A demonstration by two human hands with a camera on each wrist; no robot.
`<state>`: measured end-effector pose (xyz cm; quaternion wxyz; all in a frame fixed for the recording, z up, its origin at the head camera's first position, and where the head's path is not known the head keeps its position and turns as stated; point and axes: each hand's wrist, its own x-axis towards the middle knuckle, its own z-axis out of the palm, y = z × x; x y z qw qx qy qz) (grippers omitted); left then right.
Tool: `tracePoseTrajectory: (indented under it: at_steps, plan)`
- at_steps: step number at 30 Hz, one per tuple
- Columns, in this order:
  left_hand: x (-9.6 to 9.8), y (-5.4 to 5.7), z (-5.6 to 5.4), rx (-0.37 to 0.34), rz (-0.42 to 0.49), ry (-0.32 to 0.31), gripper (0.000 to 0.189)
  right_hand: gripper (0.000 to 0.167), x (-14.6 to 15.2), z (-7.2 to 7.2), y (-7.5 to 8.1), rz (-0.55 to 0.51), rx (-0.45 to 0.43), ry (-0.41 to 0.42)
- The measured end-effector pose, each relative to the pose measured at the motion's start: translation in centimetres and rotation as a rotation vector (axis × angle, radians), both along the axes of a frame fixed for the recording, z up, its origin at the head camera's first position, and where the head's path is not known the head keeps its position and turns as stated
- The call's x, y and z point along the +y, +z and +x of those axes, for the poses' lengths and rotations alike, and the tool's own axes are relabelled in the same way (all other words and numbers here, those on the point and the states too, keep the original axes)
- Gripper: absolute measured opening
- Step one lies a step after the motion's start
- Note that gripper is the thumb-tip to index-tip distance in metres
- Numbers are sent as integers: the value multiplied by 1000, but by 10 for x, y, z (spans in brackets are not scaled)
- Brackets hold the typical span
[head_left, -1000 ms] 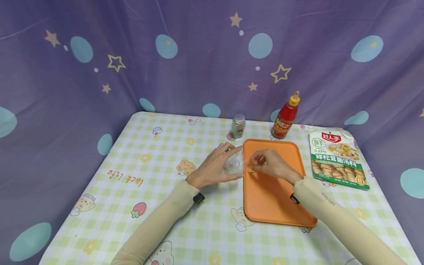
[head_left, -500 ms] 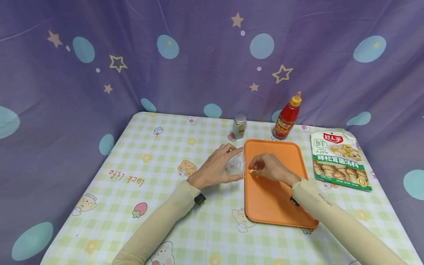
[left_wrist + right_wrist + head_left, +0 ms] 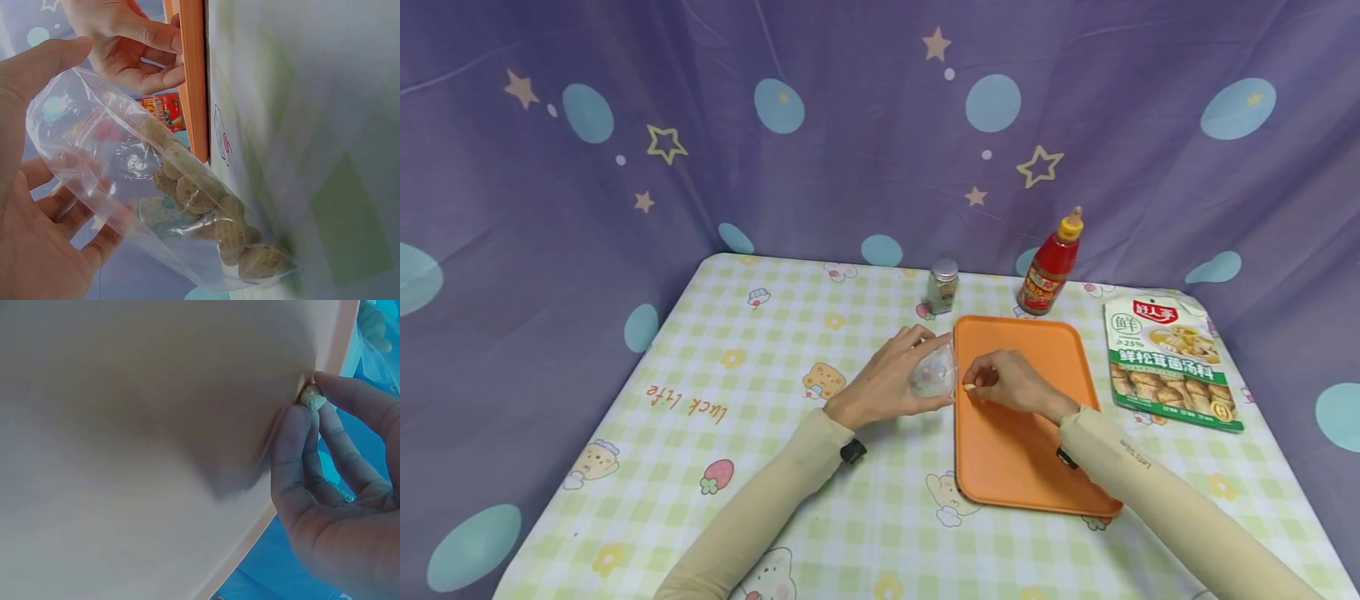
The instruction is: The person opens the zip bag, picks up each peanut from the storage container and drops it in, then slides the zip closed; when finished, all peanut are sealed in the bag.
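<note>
My left hand [image 3: 883,382] holds a clear plastic bag [image 3: 934,375] by its mouth, just left of the orange tray [image 3: 1033,475]. The left wrist view shows the thumb at one side of the mouth and the fingers spread at the other. Several unshelled peanuts [image 3: 197,192] lie inside the bag along its lower side. Over the tray's left edge, my right hand [image 3: 1011,383] pinches a single peanut [image 3: 312,398] between thumb and fingertips, close to the tray surface. Part of that peanut is hidden by the fingers.
Behind the tray stand a glass shaker with a metal cap [image 3: 942,287] and a red sauce bottle [image 3: 1048,271] with a yellow cap. A green and white soup-mix pouch [image 3: 1168,358] lies right of the tray. Purple curtains [image 3: 850,167] border the checked tablecloth [image 3: 760,333].
My right hand has lowered a little to the peanut that lay near the tray's left edge and now pinches it. The left hand stays in place with the bag.
</note>
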<state>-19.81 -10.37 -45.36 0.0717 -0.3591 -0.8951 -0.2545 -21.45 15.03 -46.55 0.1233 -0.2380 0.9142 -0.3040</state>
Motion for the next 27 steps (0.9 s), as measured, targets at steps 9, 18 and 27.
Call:
tracePoseTrajectory:
  at_steps: [9, 18, 27]
  plan:
    - [1, 0, 0, -9, -12, 3, 91, 8, 1, 3, -1, -10, -9, -13]
    - [1, -1, 0, -16, -17, 3, 92, 6, 5, 9, 1, -42, -3, -26]
    - [2, 0, 1, -18, -18, 5, 93, 5, 7, 23, 14, -118, 33, -52]
